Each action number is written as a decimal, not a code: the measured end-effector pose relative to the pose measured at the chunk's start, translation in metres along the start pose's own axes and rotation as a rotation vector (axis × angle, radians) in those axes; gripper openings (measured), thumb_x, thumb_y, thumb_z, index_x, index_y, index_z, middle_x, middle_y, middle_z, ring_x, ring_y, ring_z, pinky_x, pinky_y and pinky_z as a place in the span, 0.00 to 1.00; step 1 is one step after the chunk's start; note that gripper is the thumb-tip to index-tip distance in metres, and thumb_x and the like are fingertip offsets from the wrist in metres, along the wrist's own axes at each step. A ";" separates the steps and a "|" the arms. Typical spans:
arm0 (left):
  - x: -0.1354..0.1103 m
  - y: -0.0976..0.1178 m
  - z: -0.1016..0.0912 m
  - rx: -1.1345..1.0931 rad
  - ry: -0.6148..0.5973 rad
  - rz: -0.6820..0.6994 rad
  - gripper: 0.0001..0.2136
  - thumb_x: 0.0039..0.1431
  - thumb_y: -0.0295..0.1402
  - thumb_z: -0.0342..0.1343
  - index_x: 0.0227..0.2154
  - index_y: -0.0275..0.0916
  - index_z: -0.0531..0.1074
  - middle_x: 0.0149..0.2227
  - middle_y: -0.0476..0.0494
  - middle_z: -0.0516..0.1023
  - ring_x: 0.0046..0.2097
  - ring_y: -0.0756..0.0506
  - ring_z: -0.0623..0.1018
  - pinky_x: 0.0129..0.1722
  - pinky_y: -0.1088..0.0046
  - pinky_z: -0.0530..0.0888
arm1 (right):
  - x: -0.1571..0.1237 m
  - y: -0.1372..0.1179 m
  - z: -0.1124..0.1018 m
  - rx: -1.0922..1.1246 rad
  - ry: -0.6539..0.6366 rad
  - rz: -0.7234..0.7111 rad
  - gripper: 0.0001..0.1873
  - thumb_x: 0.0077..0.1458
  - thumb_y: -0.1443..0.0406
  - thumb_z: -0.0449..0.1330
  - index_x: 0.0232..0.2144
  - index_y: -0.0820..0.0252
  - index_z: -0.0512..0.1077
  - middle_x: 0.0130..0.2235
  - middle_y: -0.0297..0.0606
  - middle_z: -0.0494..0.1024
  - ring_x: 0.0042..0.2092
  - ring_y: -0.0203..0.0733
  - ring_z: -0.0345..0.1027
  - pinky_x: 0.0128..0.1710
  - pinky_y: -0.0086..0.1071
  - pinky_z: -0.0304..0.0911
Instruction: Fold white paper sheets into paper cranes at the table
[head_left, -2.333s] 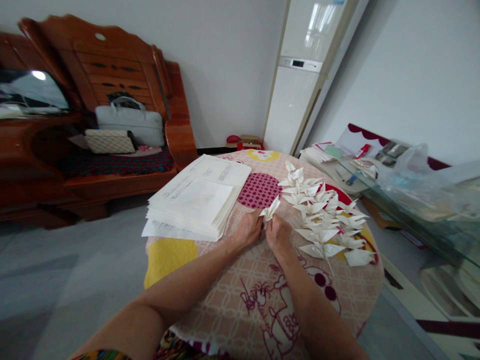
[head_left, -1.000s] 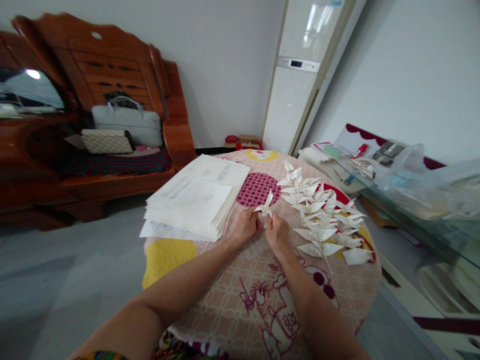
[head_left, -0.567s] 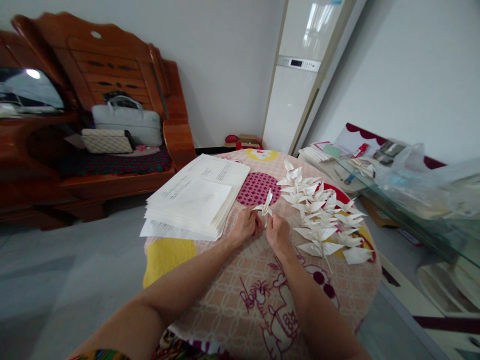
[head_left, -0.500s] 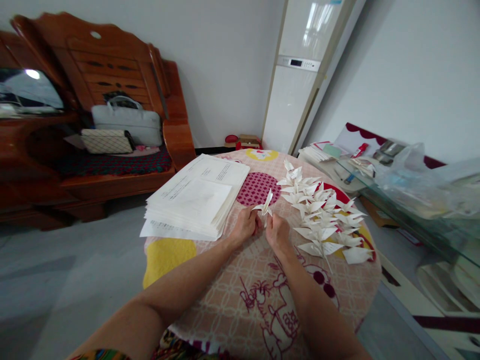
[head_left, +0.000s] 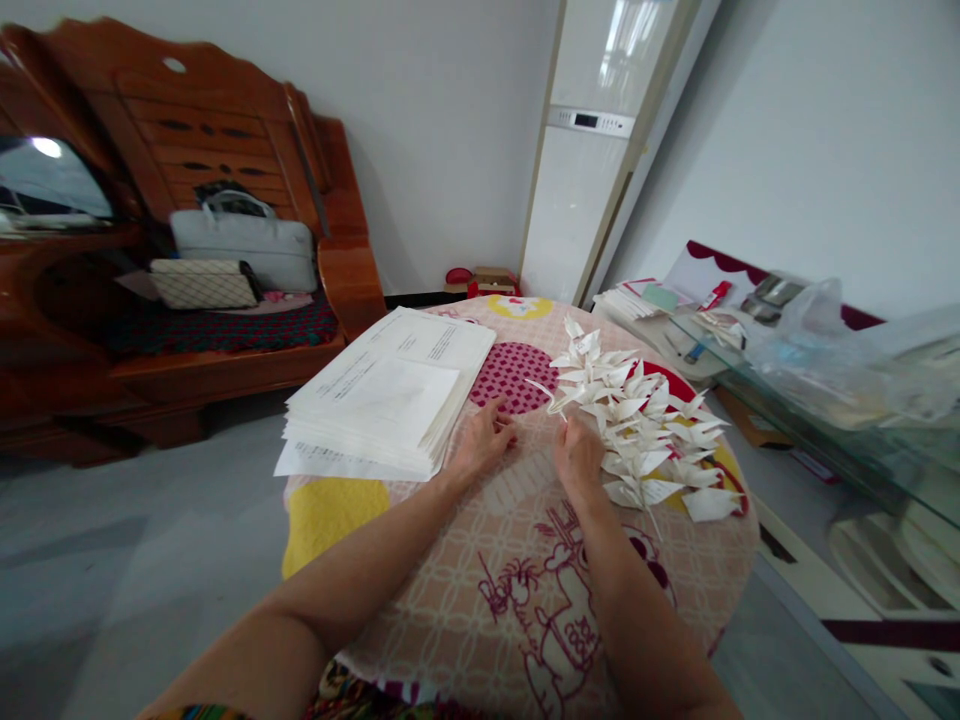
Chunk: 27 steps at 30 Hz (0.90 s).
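Note:
A white folded paper crane (head_left: 553,397) is in my right hand (head_left: 581,452), whose fingers are pinched together on it at the left edge of a pile of several folded paper cranes (head_left: 649,425). My left hand (head_left: 482,440) rests apart from it on the patterned tablecloth (head_left: 465,600), fingers spread and holding nothing. Just left of that hand lies a thick stack of white paper sheets (head_left: 390,390).
The round table has floor on both sides. A wooden bench (head_left: 225,130) with a grey bag (head_left: 244,245) stands at the back left. A tall white air conditioner (head_left: 577,190) is behind the table. A glass table (head_left: 862,410) with clutter is on the right.
Both hands held the crane between them at the table's middle. Now my left hand has let go and lies flat, and my right hand has carried the crane right to the pile.

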<state>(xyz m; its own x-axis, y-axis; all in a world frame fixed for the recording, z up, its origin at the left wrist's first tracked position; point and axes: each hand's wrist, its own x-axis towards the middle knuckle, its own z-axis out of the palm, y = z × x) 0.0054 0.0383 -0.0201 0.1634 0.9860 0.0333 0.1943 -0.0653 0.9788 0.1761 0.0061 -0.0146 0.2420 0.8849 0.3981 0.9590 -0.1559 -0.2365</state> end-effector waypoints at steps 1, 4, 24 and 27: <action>0.001 -0.002 0.000 0.016 -0.009 0.000 0.26 0.57 0.28 0.55 0.59 0.34 0.65 0.36 0.46 0.79 0.30 0.51 0.79 0.30 0.78 0.74 | 0.001 0.003 0.002 -0.006 0.012 -0.002 0.15 0.65 0.69 0.49 0.33 0.62 0.75 0.31 0.45 0.78 0.32 0.44 0.67 0.32 0.35 0.53; 0.003 -0.005 0.000 0.063 -0.032 0.017 0.20 0.57 0.27 0.54 0.53 0.33 0.71 0.32 0.47 0.79 0.30 0.50 0.79 0.31 0.77 0.74 | 0.003 0.007 0.006 -0.026 0.006 -0.021 0.15 0.63 0.71 0.49 0.34 0.63 0.76 0.33 0.47 0.78 0.34 0.45 0.68 0.34 0.35 0.55; 0.001 0.001 0.000 0.035 -0.042 -0.020 0.16 0.58 0.25 0.53 0.49 0.33 0.75 0.32 0.45 0.81 0.27 0.51 0.78 0.28 0.78 0.74 | 0.004 0.006 0.016 0.178 0.007 -0.076 0.19 0.55 0.66 0.62 0.49 0.66 0.72 0.44 0.50 0.78 0.49 0.51 0.68 0.49 0.39 0.59; 0.001 0.000 0.000 0.030 -0.050 -0.026 0.16 0.58 0.25 0.53 0.49 0.33 0.75 0.32 0.45 0.81 0.27 0.51 0.79 0.28 0.77 0.74 | 0.006 0.007 0.016 0.214 0.011 -0.082 0.17 0.55 0.67 0.61 0.48 0.64 0.73 0.45 0.49 0.79 0.49 0.50 0.68 0.49 0.39 0.60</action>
<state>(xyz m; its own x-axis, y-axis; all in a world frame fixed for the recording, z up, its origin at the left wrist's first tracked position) 0.0056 0.0398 -0.0201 0.2057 0.9786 -0.0030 0.2283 -0.0450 0.9725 0.1817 0.0175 -0.0280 0.1673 0.8857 0.4331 0.9227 0.0142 -0.3853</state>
